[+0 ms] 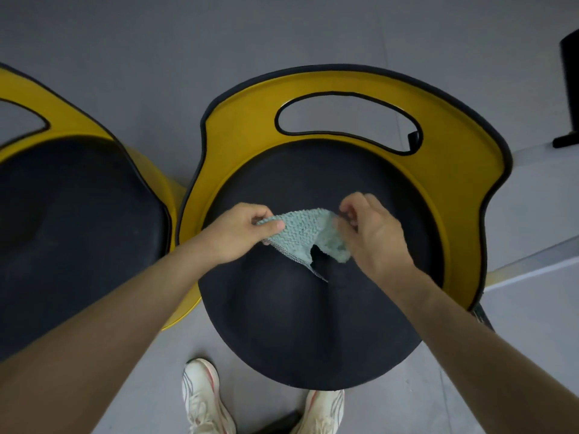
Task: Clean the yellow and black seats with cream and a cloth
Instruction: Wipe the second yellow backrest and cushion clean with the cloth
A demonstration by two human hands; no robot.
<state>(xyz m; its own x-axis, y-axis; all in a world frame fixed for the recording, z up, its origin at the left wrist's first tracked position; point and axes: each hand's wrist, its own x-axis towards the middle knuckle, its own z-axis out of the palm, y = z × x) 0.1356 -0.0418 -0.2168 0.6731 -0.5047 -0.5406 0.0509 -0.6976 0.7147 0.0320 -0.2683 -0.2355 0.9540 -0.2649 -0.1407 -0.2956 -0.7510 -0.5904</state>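
- Cloth (300,233): one piece, pale green, nubbly weave. It is held up between both grips over the middle of the right seat's black cushion. A loose corner hangs down toward the cushion; whether it touches cannot be told.
- Left grip (242,231): a bare hand, with thumb and curled fingers pinching the cloth's left edge.
- Right grip (372,233): a bare hand, with fingers curled and pinching the cloth's right edge. A fluffy fold of cloth is bunched beneath the palm.
- Right seat (297,324): round black cushion. Its yellow back has black piping and an oval cut-out on the far side.
- Left seat (62,230): same make, black cushion and yellow back. It stands just beside the right seat and is cut off at the left edge of view.
- Shoes (203,399): a white pair with red streaks, on the floor at the near edge. The right one is partly under the cushion's near rim.
- Floor (125,42): grey and plain.
- Dark upright object (568,89): at the far right, cropped, kind not discernible.
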